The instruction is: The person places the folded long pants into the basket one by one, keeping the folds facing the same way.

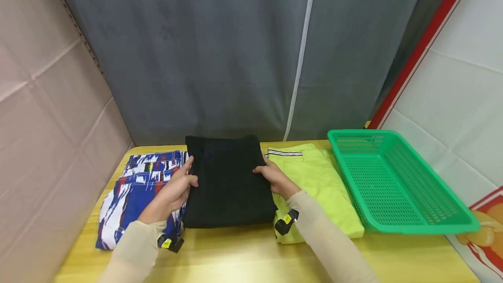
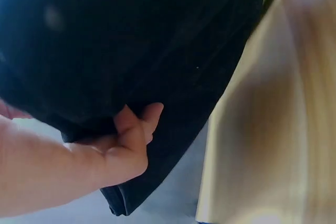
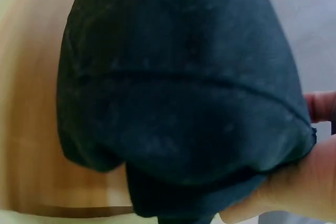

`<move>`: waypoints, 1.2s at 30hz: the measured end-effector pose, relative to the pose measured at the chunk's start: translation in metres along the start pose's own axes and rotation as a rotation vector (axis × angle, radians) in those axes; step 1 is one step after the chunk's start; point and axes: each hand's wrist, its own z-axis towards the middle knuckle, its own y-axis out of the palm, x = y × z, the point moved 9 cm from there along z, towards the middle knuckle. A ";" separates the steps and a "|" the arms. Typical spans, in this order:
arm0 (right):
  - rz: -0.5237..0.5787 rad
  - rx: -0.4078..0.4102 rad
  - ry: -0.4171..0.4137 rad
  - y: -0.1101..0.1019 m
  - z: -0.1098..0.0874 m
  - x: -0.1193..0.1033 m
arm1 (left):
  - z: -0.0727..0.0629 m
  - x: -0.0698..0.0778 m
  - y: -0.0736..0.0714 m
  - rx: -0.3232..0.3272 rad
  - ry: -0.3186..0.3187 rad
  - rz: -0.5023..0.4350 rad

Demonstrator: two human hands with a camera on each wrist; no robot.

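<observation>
Black garment (image 1: 229,182) gripped at both sides between two hands

The black garment, folded to a roughly square shape, is at the middle of the table (image 1: 220,259), between a patterned garment (image 1: 129,215) and a lime-yellow garment (image 1: 320,187). In the head view it overlaps the inner edge of each; whether its underside touches the table, I cannot tell.

The left hand (image 1: 174,192) grips its left edge, the cloth pinched by the thumb. The right hand (image 1: 278,179) pinches the right edge, thumb over the cloth. Both grips are closed down to the thickness of the fabric.

The patterned garment, blue, white and red, lies folded on the left. The lime-yellow one, with a black-and-white striped band, lies folded on the right. Just beside it stands a green basket (image 1: 422,229). A grey curtain (image 1: 216,56) hangs behind the table.
</observation>
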 end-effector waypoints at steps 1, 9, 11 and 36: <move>-0.002 -0.006 0.001 0.000 -0.001 -0.004 | -0.003 0.004 0.001 -0.015 -0.002 -0.004; -0.037 -0.010 -0.012 -0.009 -0.016 -0.042 | -0.016 0.034 0.016 -0.063 0.034 0.012; -0.048 -0.005 -0.024 -0.013 -0.021 -0.052 | -0.018 0.040 0.020 -0.076 0.058 0.014; -0.323 0.095 -0.061 -0.092 -0.055 -0.120 | 0.005 0.072 0.112 -0.220 0.121 -0.187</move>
